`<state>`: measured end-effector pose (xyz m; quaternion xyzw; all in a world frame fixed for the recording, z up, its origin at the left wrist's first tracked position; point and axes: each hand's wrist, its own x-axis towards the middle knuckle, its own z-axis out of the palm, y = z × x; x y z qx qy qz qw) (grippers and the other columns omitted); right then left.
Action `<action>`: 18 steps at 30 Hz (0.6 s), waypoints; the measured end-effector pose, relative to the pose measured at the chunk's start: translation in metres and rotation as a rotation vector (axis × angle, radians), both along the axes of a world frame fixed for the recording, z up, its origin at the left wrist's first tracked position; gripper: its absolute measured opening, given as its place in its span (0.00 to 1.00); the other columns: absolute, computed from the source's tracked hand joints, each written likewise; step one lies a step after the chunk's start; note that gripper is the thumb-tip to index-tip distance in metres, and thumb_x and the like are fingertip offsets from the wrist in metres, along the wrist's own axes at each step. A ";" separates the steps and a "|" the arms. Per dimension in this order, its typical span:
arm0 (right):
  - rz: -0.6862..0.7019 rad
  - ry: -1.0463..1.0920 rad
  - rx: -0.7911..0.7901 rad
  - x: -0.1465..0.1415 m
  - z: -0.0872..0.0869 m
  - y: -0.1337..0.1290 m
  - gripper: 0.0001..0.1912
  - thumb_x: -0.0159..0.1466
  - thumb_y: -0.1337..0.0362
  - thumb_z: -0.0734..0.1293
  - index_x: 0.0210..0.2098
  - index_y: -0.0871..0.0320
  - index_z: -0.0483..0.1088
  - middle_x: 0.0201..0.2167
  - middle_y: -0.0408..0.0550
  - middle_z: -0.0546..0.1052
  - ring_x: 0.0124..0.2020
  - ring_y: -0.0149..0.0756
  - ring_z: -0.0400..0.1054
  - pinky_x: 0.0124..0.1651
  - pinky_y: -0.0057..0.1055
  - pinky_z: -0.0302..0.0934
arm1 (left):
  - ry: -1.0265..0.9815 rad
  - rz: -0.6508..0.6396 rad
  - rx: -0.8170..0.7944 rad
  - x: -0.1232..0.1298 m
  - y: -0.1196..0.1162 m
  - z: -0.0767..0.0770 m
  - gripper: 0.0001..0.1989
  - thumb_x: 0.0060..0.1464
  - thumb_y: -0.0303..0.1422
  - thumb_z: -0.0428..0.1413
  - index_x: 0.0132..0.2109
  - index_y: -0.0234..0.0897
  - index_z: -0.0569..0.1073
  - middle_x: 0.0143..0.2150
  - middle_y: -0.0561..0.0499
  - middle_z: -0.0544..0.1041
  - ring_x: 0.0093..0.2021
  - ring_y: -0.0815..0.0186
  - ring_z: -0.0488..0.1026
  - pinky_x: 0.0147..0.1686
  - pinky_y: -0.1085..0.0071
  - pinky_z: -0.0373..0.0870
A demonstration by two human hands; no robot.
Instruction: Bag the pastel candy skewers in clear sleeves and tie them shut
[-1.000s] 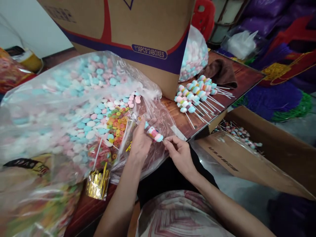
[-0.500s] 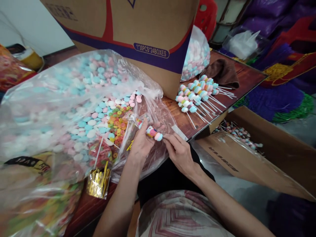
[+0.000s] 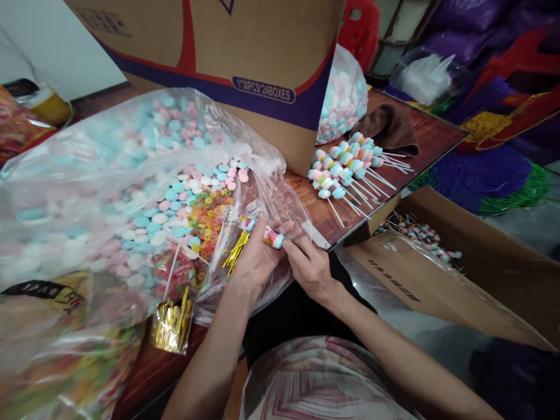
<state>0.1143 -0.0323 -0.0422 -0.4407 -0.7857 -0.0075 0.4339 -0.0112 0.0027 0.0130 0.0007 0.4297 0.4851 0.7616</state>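
My left hand is closed round a wrapped candy skewer, its colourful end showing past the fingers. My right hand pinches at the skewer's near end, close beside the left fingers. Gold twist ties lie on clear plastic just left of my left hand. Further left, an open plastic bag holds pink, blue and white candies with orange and green gummy rings beside them. A pile of candy skewers with white sticks lies on the table to the right.
A large cardboard box stands behind the candies. An open carton with more skewers sits low at the right. A packet of gold ties is at the table's near edge. A brown cloth lies at the back right.
My right hand has shifted slightly left, closer to my left hand, and its fingers now cover the skewer's end. More of the gold ties beside my left hand show.
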 end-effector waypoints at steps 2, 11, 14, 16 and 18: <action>0.016 0.176 -0.141 -0.005 0.004 -0.002 0.14 0.71 0.71 0.58 0.46 0.57 0.76 0.31 0.49 0.75 0.31 0.32 0.70 0.35 0.27 0.66 | -0.006 0.024 0.030 0.000 0.000 -0.001 0.14 0.64 0.39 0.54 0.36 0.31 0.74 0.32 0.45 0.80 0.40 0.61 0.81 0.45 0.67 0.78; 0.132 0.921 -0.951 -0.011 0.031 -0.006 0.09 0.64 0.60 0.67 0.33 0.58 0.74 0.21 0.39 0.68 0.21 0.27 0.59 0.25 0.26 0.55 | 0.088 0.180 0.178 -0.002 0.004 -0.003 0.12 0.53 0.34 0.65 0.30 0.35 0.70 0.23 0.56 0.72 0.30 0.68 0.78 0.34 0.74 0.75; 0.127 1.045 -1.063 -0.017 0.030 -0.002 0.12 0.62 0.56 0.68 0.28 0.58 0.69 0.18 0.35 0.61 0.18 0.25 0.51 0.22 0.25 0.48 | 0.100 0.143 0.212 0.008 -0.001 -0.007 0.13 0.53 0.34 0.65 0.29 0.35 0.70 0.22 0.56 0.72 0.30 0.69 0.77 0.37 0.75 0.75; 0.109 1.041 -1.006 -0.021 0.029 -0.001 0.13 0.61 0.57 0.67 0.25 0.57 0.66 0.19 0.37 0.62 0.21 0.27 0.55 0.25 0.25 0.51 | 0.114 0.140 0.214 0.015 -0.004 -0.010 0.11 0.54 0.33 0.64 0.29 0.34 0.71 0.23 0.56 0.72 0.29 0.70 0.77 0.37 0.75 0.74; 0.087 0.998 -0.935 -0.022 0.030 -0.001 0.12 0.62 0.59 0.66 0.25 0.57 0.65 0.21 0.38 0.64 0.25 0.28 0.59 0.29 0.26 0.54 | 0.118 0.130 0.226 0.017 -0.007 -0.011 0.09 0.54 0.33 0.64 0.31 0.34 0.73 0.26 0.54 0.75 0.31 0.70 0.77 0.38 0.75 0.74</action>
